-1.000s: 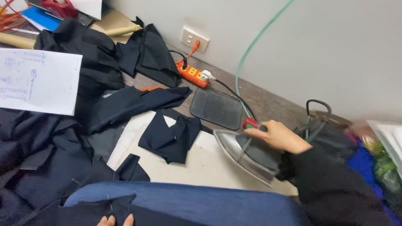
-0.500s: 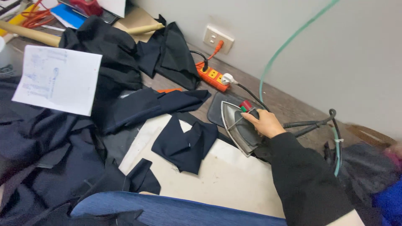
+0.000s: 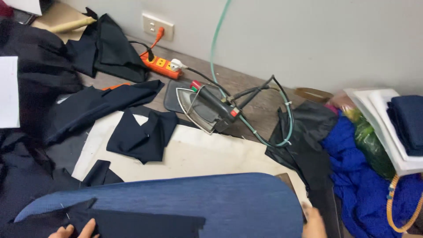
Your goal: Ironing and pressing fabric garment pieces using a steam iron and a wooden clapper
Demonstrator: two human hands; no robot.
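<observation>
Released, iron (image 3: 207,108) sits well beyond right hand (image 3: 313,224)

Only bare fingertips of the left hand (image 3: 75,231) and right hand (image 3: 313,224) show.

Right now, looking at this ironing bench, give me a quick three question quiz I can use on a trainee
1. True or false: a hand is gripping the iron.
2. What does the iron rest on? A) the dark mat B) the blue padded board C) the orange power strip
3. Fill in: the left hand touches a piece of ____ fabric lying on the blue padded board.

Key
1. False: the iron stands alone, and both the left hand and the right hand are at the bottom edge of the view.
2. A
3. dark (navy)
</observation>
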